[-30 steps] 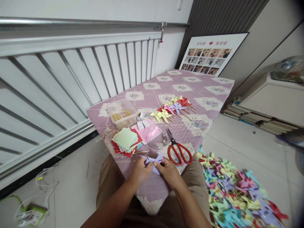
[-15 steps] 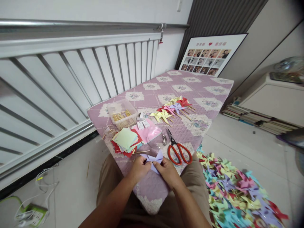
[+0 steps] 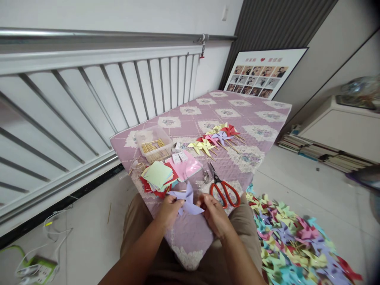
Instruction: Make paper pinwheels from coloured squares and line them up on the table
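Note:
A lilac paper pinwheel (image 3: 190,202) with folded blades is pinched at its left side by my left hand (image 3: 168,209). My right hand (image 3: 212,209) is just off its right blade tip, fingers curled together; whatever they hold, if anything, is too small to make out. Orange-handled scissors (image 3: 221,186) lie right beside my right hand, blades pointing away. Beyond my left hand is a stack of coloured paper squares (image 3: 158,175), pale green on top. Small metal pieces (image 3: 206,176) in clear plastic lie left of the scissors.
A clear plastic box (image 3: 154,143) of wooden sticks stands behind the paper stack, near small white boxes (image 3: 179,157) on a pink sheet. Finished pinwheels on sticks (image 3: 221,137) lie farther back. A large pinwheel pile (image 3: 293,241) covers floor at right. A radiator (image 3: 118,91) runs along the left.
Both hands were pinching the lilac pinwheel at its centre. My right hand has come off to the right; my left keeps hold, and the blades now show spread out.

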A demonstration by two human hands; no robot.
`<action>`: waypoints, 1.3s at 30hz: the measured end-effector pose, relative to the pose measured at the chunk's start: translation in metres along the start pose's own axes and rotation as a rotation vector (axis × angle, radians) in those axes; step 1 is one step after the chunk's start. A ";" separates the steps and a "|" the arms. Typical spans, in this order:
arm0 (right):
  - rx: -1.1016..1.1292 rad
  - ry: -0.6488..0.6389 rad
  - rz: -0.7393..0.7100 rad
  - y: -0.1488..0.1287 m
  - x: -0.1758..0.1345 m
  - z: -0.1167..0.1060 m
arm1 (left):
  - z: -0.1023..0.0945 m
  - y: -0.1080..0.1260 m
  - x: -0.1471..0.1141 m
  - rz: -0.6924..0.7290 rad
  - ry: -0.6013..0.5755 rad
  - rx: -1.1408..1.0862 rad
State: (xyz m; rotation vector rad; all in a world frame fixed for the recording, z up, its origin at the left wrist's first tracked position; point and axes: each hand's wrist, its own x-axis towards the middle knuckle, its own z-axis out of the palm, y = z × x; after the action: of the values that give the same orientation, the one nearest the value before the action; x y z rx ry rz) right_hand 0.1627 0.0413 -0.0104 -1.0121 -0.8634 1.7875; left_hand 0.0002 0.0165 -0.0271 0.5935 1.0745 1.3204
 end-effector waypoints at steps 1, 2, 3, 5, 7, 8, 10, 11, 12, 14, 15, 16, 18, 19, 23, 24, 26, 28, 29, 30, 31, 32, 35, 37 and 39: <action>0.039 0.036 0.005 0.000 0.001 0.000 | -0.004 0.002 -0.002 -0.030 -0.009 -0.137; 0.051 0.060 0.009 0.000 0.001 0.000 | -0.009 0.005 -0.003 -0.061 -0.036 -0.257; 0.037 0.072 0.008 0.000 0.002 0.000 | -0.013 0.008 -0.005 -0.093 -0.086 -0.345; -0.020 0.073 -0.011 0.002 0.004 0.002 | -0.022 0.013 -0.008 -0.143 -0.210 -0.457; -0.088 0.058 -0.044 0.005 0.005 0.004 | -0.028 0.017 -0.010 -0.169 -0.312 -0.523; -0.132 0.053 -0.066 0.007 0.005 0.004 | -0.029 0.019 -0.010 -0.175 -0.344 -0.546; -0.268 0.045 -0.114 0.011 0.006 0.004 | -0.030 0.020 -0.010 -0.177 -0.380 -0.573; -0.358 0.042 -0.141 0.013 0.006 0.004 | -0.030 0.020 -0.010 -0.176 -0.389 -0.580; -0.452 0.041 -0.169 0.015 0.007 0.005 | -0.030 0.020 -0.010 -0.173 -0.395 -0.584; -0.639 0.041 -0.240 0.016 0.008 0.006 | -0.030 0.019 -0.010 -0.168 -0.406 -0.586; -0.727 0.043 -0.289 0.016 0.009 0.007 | -0.030 0.019 -0.009 -0.165 -0.413 -0.586; -0.807 0.051 -0.348 0.016 0.010 0.009 | -0.030 0.019 -0.010 -0.161 -0.424 -0.585; -0.948 0.068 -0.477 0.016 0.014 0.013 | -0.031 0.019 -0.010 -0.156 -0.457 -0.583; -1.010 0.068 -0.544 0.017 0.017 0.015 | -0.031 0.018 -0.010 -0.156 -0.475 -0.583; -1.231 0.031 -0.789 0.023 0.030 0.025 | -0.034 0.016 -0.010 -0.168 -0.518 -0.582; -1.286 0.021 -0.827 0.025 0.033 0.027 | -0.034 0.016 -0.009 -0.167 -0.522 -0.577; -1.405 0.005 -0.846 0.027 0.037 0.032 | -0.035 0.015 -0.008 -0.158 -0.530 -0.568; -1.524 -0.012 -0.796 0.027 0.039 0.036 | -0.035 0.014 -0.008 -0.153 -0.534 -0.567; -1.574 -0.016 -0.760 0.027 0.039 0.037 | -0.035 0.014 -0.008 -0.154 -0.536 -0.569; -1.612 -0.019 -0.728 0.026 0.038 0.038 | -0.034 0.015 -0.008 -0.157 -0.535 -0.571; -1.638 -0.021 -0.704 0.025 0.037 0.039 | -0.034 0.015 -0.008 -0.160 -0.534 -0.571; -1.651 -0.021 -0.690 0.024 0.036 0.040 | -0.034 0.015 -0.008 -0.164 -0.531 -0.570; -1.643 -0.031 -0.681 0.021 0.031 0.037 | -0.034 0.016 -0.009 -0.178 -0.516 -0.563; -1.602 -0.040 -0.672 0.019 0.025 0.032 | -0.034 0.016 -0.010 -0.186 -0.504 -0.561; -1.505 -0.023 -0.656 0.017 0.018 0.024 | -0.034 0.017 -0.010 -0.188 -0.496 -0.557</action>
State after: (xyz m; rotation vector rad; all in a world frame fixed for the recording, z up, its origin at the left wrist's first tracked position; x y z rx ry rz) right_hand 0.1306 0.0481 -0.0194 -1.2755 -2.3163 0.3646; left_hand -0.0363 0.0029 -0.0243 0.3565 0.3222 1.1537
